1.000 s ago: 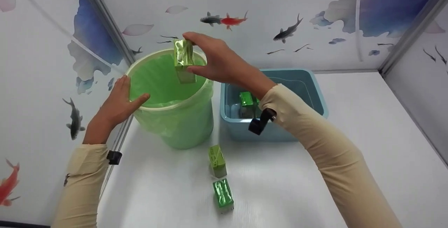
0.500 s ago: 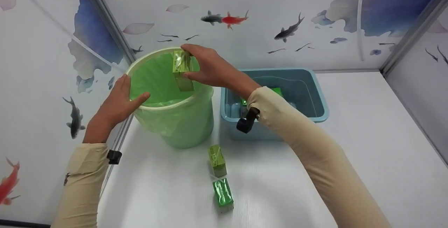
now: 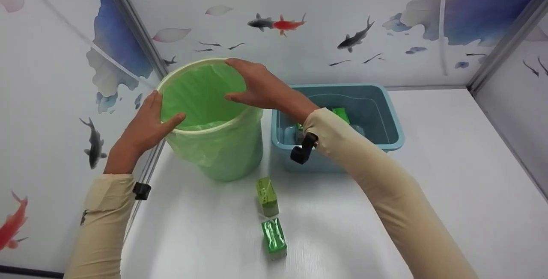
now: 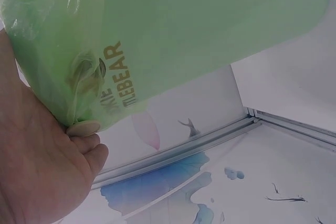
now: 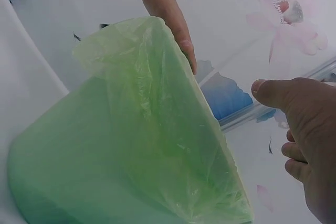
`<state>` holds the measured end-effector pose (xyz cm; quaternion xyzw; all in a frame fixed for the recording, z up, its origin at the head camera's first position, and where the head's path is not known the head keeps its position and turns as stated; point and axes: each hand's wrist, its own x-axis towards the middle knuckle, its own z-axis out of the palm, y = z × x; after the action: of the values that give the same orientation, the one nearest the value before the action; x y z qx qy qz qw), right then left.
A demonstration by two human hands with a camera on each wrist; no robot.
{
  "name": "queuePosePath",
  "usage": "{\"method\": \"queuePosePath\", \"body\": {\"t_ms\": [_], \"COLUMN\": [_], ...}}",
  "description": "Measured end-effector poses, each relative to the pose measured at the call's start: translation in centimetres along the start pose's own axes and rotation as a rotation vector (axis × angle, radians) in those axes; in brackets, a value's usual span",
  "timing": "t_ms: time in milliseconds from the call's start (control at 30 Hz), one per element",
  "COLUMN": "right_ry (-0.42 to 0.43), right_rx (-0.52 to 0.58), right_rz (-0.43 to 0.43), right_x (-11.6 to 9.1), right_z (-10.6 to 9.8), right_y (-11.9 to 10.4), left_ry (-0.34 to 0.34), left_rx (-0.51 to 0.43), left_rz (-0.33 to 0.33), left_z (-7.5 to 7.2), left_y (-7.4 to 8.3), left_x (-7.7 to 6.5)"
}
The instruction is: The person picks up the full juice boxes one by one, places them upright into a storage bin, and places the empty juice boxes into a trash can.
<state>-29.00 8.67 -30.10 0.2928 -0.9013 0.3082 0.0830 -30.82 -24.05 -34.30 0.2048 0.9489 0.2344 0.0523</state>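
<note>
A green trash bin (image 3: 233, 155) with a light green plastic liner (image 3: 201, 86) stands at the back left. My left hand (image 3: 143, 129) holds the left of its rim, the thumb lying over the opening. In the left wrist view, fingers (image 4: 94, 158) bend against the bin's edge. Above the right part of the opening is my right hand (image 3: 265, 86), thumb and fingers apart with nothing between them. The bin's bottom is hidden. Two small drink cartons stand on the table in front: a yellow-green one (image 3: 267, 197) and a darker green one (image 3: 274, 237).
To the bin's right is a blue plastic tub (image 3: 387, 125), partly covered by my right forearm. Green cartons (image 3: 341, 115) show inside it. White panels printed with fish and lotus enclose the white table (image 3: 359, 227) at the back and sides.
My right hand lowered a yellow-green carton into the bin's mouth and let go of it; the carton is out of sight. The left hand stays on the rim.
</note>
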Motion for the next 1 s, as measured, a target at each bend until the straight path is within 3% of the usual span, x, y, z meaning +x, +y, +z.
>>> {"method": "queuePosePath", "body": {"t_ms": [300,500,633,833,1000], "right_ry": [0.005,0.076,0.176,0.333,0.378], "right_rx": [-0.005,0.021,0.056,0.084,0.084], "right_rz": [0.016,-0.035,-0.144,-0.385,-0.501], "right_x": [-0.2,-0.8,-2.1,-5.9,-9.7], "right_z": [-1.2,-2.9,-4.1,-5.7,-6.5], "right_y": [-0.7,-1.6,-2.5,-3.9,-4.7], "left_ry": [-0.008,-0.023,-0.022,-0.008,0.019], "left_rx": [0.001,-0.001,-0.004,-0.006,-0.014], "left_rz": [-0.002,-0.004,-0.007,0.001,0.021], "left_z": [0.0,-0.1,-0.1,0.0,0.2], "left_y": [-0.2,-0.2,-0.2,-0.1,-0.1], "left_x": [-0.1,-0.1,-0.1,-0.1,-0.1]}}
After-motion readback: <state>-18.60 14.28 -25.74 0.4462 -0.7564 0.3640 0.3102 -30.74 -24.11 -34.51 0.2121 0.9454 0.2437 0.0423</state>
